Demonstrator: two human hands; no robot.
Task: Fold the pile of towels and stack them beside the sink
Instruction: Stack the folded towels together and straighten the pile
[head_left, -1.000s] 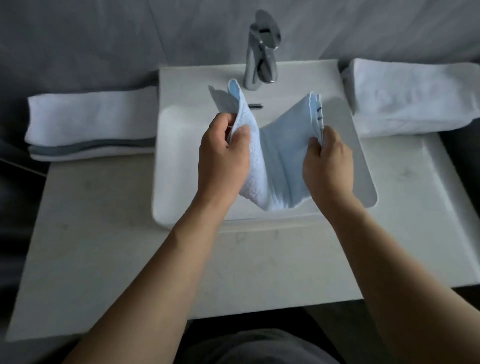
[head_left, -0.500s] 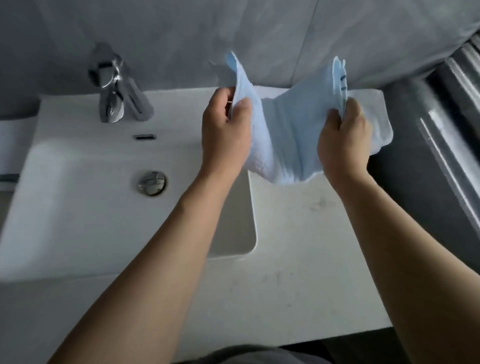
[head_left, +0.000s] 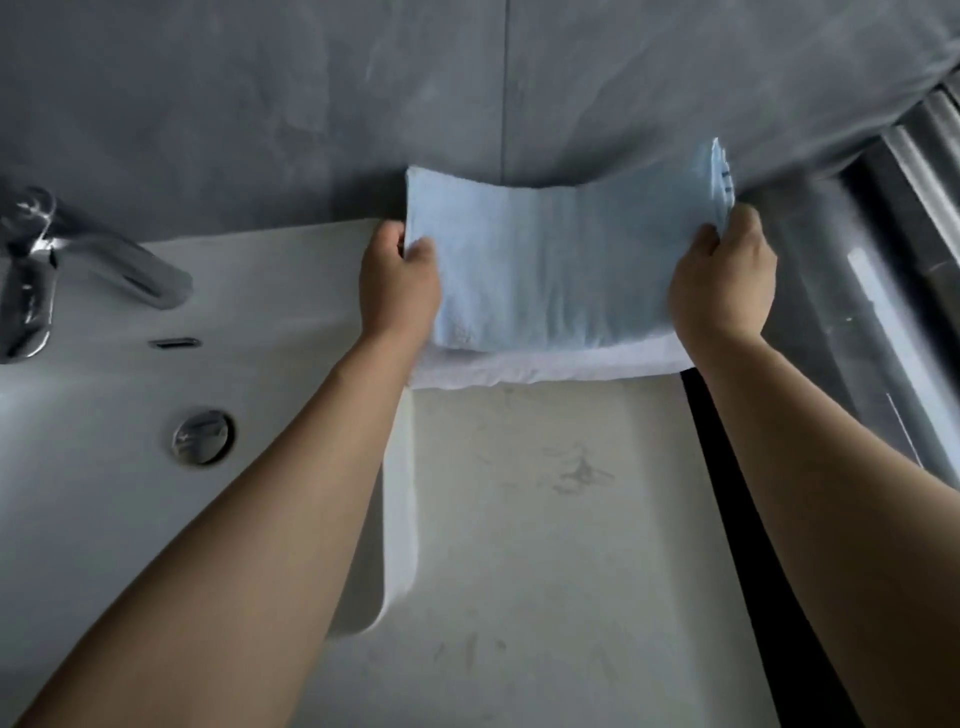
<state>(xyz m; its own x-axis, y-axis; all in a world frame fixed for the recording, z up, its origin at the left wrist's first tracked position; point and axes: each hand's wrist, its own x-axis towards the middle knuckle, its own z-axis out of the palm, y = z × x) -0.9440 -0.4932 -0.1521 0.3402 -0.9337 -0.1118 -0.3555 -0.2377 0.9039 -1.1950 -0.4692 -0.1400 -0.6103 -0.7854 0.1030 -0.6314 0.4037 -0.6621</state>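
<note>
A folded light blue towel (head_left: 556, 265) is stretched between my hands over a folded white towel (head_left: 545, 366) that lies on the counter to the right of the sink (head_left: 104, 467). My left hand (head_left: 397, 286) pinches the blue towel's left edge, thumb on top. Its right edge is gripped by my right hand (head_left: 722, 280), and the layered ends stick up above the fingers. The blue towel's lower edge rests on or just above the white one; most of the white towel is hidden beneath it.
A chrome tap (head_left: 57, 270) stands at the far left, with the drain plug (head_left: 202, 436) in the basin. The pale counter (head_left: 545, 545) runs toward me on the right of the sink. A grey wall is behind, and metal rails (head_left: 893, 312) line the right side.
Both hands carried the blue towel from above the basin to the right, spread it wider and lowered it over the white towel. The view swung right with them.
</note>
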